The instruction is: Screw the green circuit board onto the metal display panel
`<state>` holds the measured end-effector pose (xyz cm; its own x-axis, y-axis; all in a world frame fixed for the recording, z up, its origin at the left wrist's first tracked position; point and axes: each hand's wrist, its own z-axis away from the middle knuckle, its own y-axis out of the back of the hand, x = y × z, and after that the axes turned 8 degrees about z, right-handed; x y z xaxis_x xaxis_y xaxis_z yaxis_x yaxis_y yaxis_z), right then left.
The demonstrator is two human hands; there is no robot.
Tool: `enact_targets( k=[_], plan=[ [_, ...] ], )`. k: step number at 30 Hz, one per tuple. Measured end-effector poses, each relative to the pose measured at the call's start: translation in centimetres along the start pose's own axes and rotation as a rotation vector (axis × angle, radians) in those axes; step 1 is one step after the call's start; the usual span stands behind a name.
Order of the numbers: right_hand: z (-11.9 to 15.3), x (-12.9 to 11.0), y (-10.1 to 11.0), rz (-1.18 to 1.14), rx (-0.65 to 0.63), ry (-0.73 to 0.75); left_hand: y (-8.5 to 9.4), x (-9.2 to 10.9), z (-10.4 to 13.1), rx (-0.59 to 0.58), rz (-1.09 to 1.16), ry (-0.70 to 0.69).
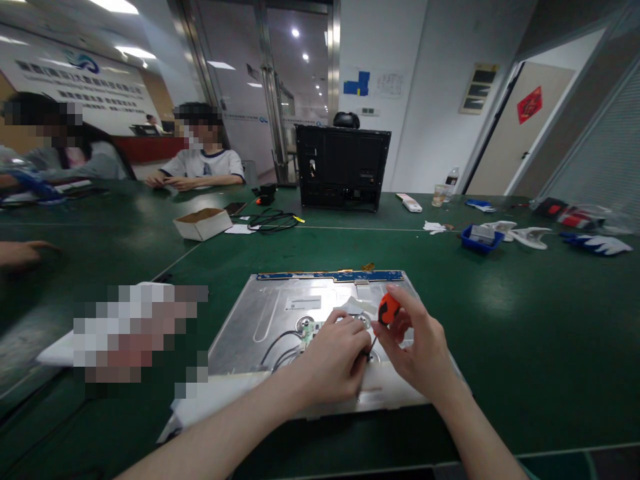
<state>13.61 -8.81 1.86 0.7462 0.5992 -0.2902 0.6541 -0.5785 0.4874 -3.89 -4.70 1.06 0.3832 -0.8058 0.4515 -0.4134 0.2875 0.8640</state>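
Note:
A silver metal panel [270, 300] lies flat on the green table, with a blue circuit strip [320, 275] along its far edge. My right hand [417, 347] grips the orange and black handle of a screwdriver [389, 309], whose thin shaft points down at the panel near a round metal fitting. Curled over the panel's middle, my left hand [335, 357] has its fingers bent beside the shaft; what they hold, if anything, is hidden. Next to it are a small green circuit board [309, 331] and black cables [280, 341].
Beyond the panel stand a black monitor housing [344, 167], an open white box [203, 224] and coiled black cable [273, 220]. A blue tray [481, 239] and gloves [597, 244] lie at right. Two people sit at far left; another hand rests at the left edge.

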Motion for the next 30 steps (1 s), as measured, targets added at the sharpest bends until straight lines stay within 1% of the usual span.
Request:
enact_targets(
  k=[8, 15, 23, 30],
  plan=[
    [-0.17, -0.31, 0.36, -0.028, -0.028, -0.023, 0.12, 0.18, -0.06, -0.005, 0.006, 0.008],
    [-0.2, -0.32, 0.36, -0.057, -0.024, -0.021, 0.1, 0.02, -0.06, -0.026, 0.011, 0.007],
    [0.03, -0.05, 0.07, -0.004, -0.002, -0.027, 0.13, 0.05, -0.03, -0.014, -0.001, 0.003],
    [-0.16, -0.4, 0.37, -0.047, -0.038, -0.065, 0.15, 0.17, -0.08, -0.02, -0.002, 0.006]
  ],
)
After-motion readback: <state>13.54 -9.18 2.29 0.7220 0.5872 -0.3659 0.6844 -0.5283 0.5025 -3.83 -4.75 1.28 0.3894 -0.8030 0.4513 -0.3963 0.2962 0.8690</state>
